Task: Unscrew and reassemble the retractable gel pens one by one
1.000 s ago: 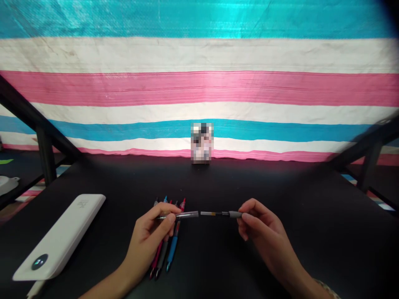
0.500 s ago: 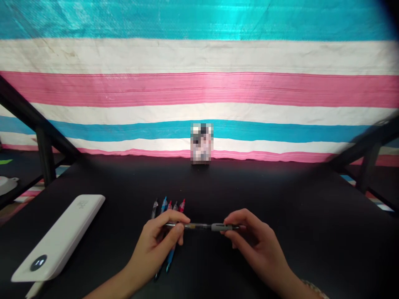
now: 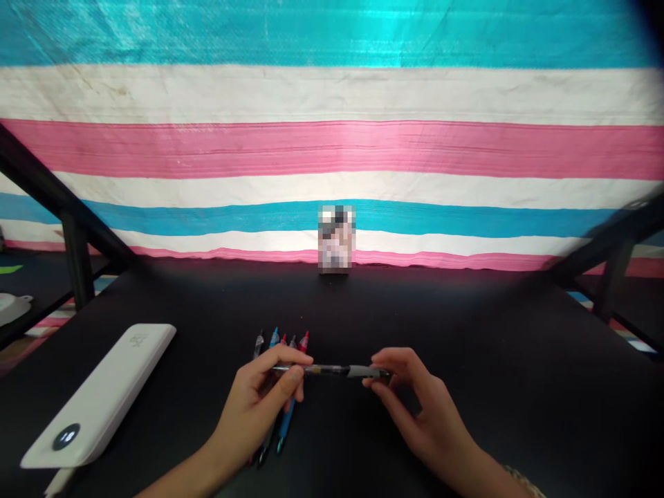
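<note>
Between my two hands a clear-barrelled pen point(image 3: 332, 371) with a grey grip is held level above the table. My left hand point(image 3: 270, 391) pinches its clear barrel between thumb and fingers. At the other end, the thumb and fingers of my right hand point(image 3: 409, 387) close on the grey grip, partly covering the tip. Beneath and behind my left hand lie several pens in a row, among them a blue pen point(image 3: 285, 425), a red pen point(image 3: 304, 342) and a dark clear pen point(image 3: 259, 344). My left hand hides their middles.
A white power bank point(image 3: 104, 394) with a lit round display and a cable lies on the black table point(image 3: 467, 311) at left. A small blurred picture card point(image 3: 336, 241) stands at the back, before a striped sheet point(image 3: 332, 149). Black frame bars point(image 3: 75, 256) flank the table.
The pen has risen very slightly and turned a little in my fingers. Both hands keep their pinch on it, and the other pens stay put.
</note>
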A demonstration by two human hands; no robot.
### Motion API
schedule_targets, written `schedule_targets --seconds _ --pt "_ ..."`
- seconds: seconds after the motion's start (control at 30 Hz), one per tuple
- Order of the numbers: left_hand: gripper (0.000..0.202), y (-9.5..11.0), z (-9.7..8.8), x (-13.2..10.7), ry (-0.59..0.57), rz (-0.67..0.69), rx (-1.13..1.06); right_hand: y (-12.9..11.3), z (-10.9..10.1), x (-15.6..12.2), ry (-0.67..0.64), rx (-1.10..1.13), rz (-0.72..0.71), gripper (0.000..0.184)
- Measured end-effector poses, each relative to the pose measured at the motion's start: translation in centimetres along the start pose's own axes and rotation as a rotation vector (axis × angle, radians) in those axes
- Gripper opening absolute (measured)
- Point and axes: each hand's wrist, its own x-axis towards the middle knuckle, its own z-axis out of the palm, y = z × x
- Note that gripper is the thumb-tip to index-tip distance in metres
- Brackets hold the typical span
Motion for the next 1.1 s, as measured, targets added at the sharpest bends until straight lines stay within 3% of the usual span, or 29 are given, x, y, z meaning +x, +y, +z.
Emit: schedule_targets --seconds 0.07,0.17,0.23,0.33,0.4,0.47,0.5,0.57,0.63,0.7,0.8,0.9,1.0,1.1 --pt "0.023 0.05 0.00 0.04 -0.016 -0.002 -0.002 -0.07 -0.10 0.08 0.003 -0.043 -0.004 0.005" --pt "0.024 -0.01 0.01 0.01 -0.062 0.012 0.005 -0.09 -0.36 0.18 -0.040 -0.072 0.001 0.018" --pt "0.023 0.00 0.08 -0.05 -0.043 0.004 0.005 0.02 -0.36 0.15 -0.031 -0.066 0.010 0.010" --pt "0.024 0.01 0.14 -0.10 -0.026 -0.009 -0.001 0.14 -0.19 0.04 0.021 -0.084 0.002 0.017" --pt "0.024 -0.08 0.10 -0.09 -0.042 -0.004 0.002 0.07 -0.18 0.01 -0.001 -0.113 -0.041 0.005" --pt "0.024 -0.20 0.00 -0.05 -0.057 0.009 0.014 -0.04 -0.25 0.04 -0.046 -0.122 -0.083 0.021" --pt "0.023 -0.25 -0.05 -0.03 -0.059 0.013 0.021 -0.06 -0.28 0.07 -0.056 -0.118 -0.093 0.021" --pt "0.022 -0.33 -0.10 0.01 -0.059 0.016 0.029 -0.01 -0.29 0.11 -0.034 -0.110 -0.089 0.006" --pt "0.022 -0.39 -0.11 0.05 -0.056 0.017 0.029 0.10 -0.26 0.15 -0.013 -0.131 -0.087 0.011" --pt "0.022 -0.46 -0.08 0.10 -0.062 0.025 0.028 0.13 -0.28 0.20 -0.042 -0.176 -0.117 0.003" --pt "0.023 -0.55 -0.05 0.12 -0.076 0.030 0.037 0.12 -0.36 0.22 -0.116 -0.214 -0.174 0.019" --pt "0.023 -0.59 -0.09 0.09 -0.085 0.028 0.039 0.24 -0.29 0.12 -0.081 -0.201 -0.162 0.004" --pt "0.024 -0.64 -0.19 0.01 -0.081 0.036 0.032 0.26 -0.20 0.07 -0.063 -0.231 -0.167 0.001" --pt "0.023 -0.74 -0.26 -0.07 -0.089 0.052 0.045 0.03 -0.26 0.20 -0.114 -0.271 -0.241 0.022"
